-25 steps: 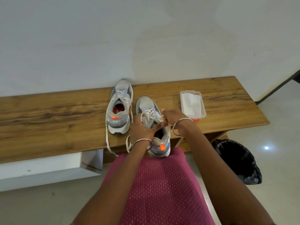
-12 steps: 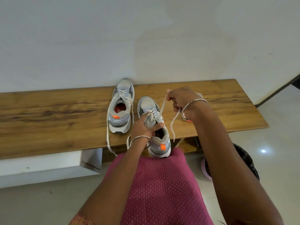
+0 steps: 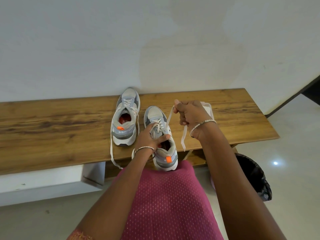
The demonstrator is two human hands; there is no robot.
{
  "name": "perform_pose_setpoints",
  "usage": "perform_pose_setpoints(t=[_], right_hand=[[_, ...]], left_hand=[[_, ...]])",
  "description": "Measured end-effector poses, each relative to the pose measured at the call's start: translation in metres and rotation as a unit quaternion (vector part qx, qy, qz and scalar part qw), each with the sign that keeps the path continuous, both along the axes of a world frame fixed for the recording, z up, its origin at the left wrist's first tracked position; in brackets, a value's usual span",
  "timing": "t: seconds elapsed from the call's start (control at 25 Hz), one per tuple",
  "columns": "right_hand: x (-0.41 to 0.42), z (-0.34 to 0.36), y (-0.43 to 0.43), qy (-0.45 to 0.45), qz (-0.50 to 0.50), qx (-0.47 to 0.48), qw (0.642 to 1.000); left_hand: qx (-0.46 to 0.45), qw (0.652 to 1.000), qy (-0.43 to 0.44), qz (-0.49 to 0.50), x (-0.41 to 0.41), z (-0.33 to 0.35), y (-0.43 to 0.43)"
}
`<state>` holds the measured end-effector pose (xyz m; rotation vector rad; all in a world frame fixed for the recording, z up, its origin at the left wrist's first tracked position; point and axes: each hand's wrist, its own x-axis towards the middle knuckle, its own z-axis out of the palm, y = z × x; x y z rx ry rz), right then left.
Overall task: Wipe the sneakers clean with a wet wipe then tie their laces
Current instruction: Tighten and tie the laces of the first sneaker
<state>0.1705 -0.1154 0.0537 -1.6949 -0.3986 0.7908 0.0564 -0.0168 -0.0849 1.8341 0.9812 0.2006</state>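
From my feed, the wipe box (image 3: 207,106) is almost wholly hidden behind the right hand (image 3: 192,112); only a pale corner shows, so I can't read its contents. The dark bin (image 3: 254,177) on the floor is partly covered by the right forearm. The near sneaker (image 3: 160,134) sits on the wooden bench (image 3: 52,129) with its heel at the front edge, just beside the far sneaker (image 3: 125,116), whose loose lace (image 3: 111,149) hangs over the edge.

The near sneaker lies directly under my left hand (image 3: 149,137): the fingers are spread fairly straight across the tongue and laces, thumb reaching to the collar, pressing rather than gripping. My right hand is raised above and to the right of that shoe, fingers curled tight round a white lace (image 3: 168,116) that runs taut from the eyelets up into the fist, its free end dangling below the hand toward the bench edge.
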Motion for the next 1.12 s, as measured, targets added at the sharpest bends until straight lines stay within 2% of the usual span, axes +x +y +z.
perform_pose_setpoints(t=[0.08, 0.24, 0.32, 0.48, 0.64, 0.76, 0.96, 1.12], right_hand=[[-0.001, -0.001, -0.009, -0.017, -0.016, -0.003, 1.000], [0.004, 0.017, -0.026, -0.057, 0.013, -0.040, 0.997], [0.007, 0.031, -0.031, -0.069, -0.007, -0.021, 0.997], [0.003, 0.051, -0.033, -0.092, -0.021, -0.001, 0.995], [-0.004, 0.068, -0.036, -0.146, -0.032, 0.010, 0.989], [-0.007, 0.087, -0.037, -0.164, -0.035, 0.048, 0.985], [-0.013, 0.117, -0.037, -0.139, -0.017, 0.128, 0.982], [-0.016, 0.134, -0.038, -0.109, -0.009, 0.247, 0.963]], left_hand=[[0.007, 1.000, 0.009, -0.016, -0.001, 0.006, 0.002], [0.045, 0.998, 0.020, -0.025, -0.012, 0.039, 0.008], [0.046, 0.998, -0.021, -0.036, -0.016, 0.071, 0.014], [-0.054, 0.989, -0.131, -0.038, -0.024, 0.145, 0.016], [-0.082, 0.977, -0.185, -0.067, -0.033, 0.202, 0.009], [-0.087, 0.970, -0.210, -0.087, -0.038, 0.228, 0.005], [-0.120, 0.946, -0.272, -0.128, -0.039, 0.265, 0.004], [-0.055, 0.938, -0.313, -0.142, -0.042, 0.285, 0.004]])
